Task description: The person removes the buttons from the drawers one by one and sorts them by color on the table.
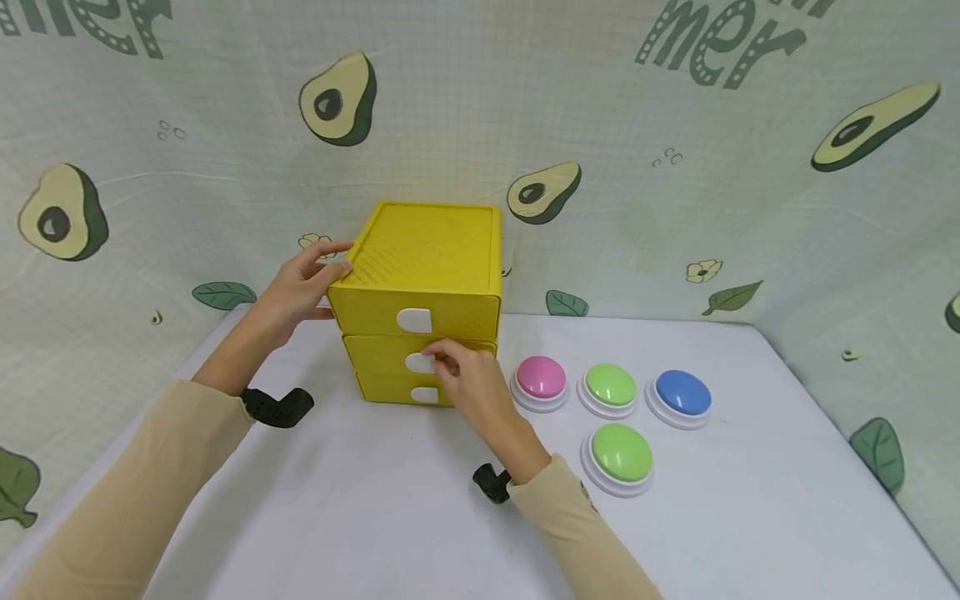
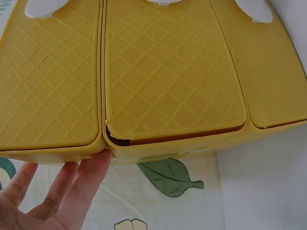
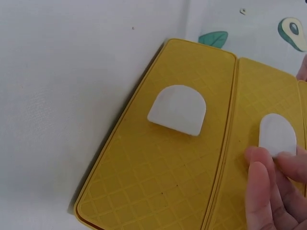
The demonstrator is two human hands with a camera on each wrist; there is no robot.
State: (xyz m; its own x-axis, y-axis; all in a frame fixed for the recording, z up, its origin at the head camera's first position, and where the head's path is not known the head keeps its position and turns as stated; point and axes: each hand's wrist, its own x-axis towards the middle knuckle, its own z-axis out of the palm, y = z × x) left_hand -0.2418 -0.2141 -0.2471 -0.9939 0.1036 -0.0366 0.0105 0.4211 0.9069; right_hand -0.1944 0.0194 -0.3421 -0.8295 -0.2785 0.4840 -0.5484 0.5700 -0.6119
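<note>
Backdrop: pale, lightly wrinkled cloth (image 1: pixel 450 92) filled the upper frame of the head view, printed with avocado halves, leaves and small flowers.
Lettering: dotted grey-green "mer" (image 1: pixel 720 46) could be read at upper right; similar letters, cut by the frame edge, stood at upper left.
Tabletop: smooth white surface (image 1: pixel 360 517) across the lower frame.
Drawer box: glossy yellow three-tier box (image 1: pixel 435 242), at the centre of the head frame on the tabletop, with a rimmed, flat top.
Drawer tabs: white and rounded; top tab (image 1: pixel 414 320), middle tab (image 1: pixel 420 363) and bottom tab (image 1: pixel 424 395).
Left hand: fingers extended, the hand (image 1: pixel 300 287) rested against the box's left side and upper edge, not clenched.
Right hand: thumb and fingers of this hand (image 1: pixel 471 382) pinched the middle tab.
Buttons: domes on white round bases, right of centre; pink button (image 1: pixel 541 377), rear green button (image 1: pixel 611 385) and blue button (image 1: pixel 683 392) in a row, front green button (image 1: pixel 622 452) below.
Sleeves: beige fabric (image 1: pixel 142 475), lower left and lower right.
Left wrist view only: dark gap (image 2: pixel 122 142) beside the middle drawer front.
Right wrist view: fingertips met the middle tab's lower edge; diamond lattice showed on the fronts.
Head view only: all four buttons.
</note>
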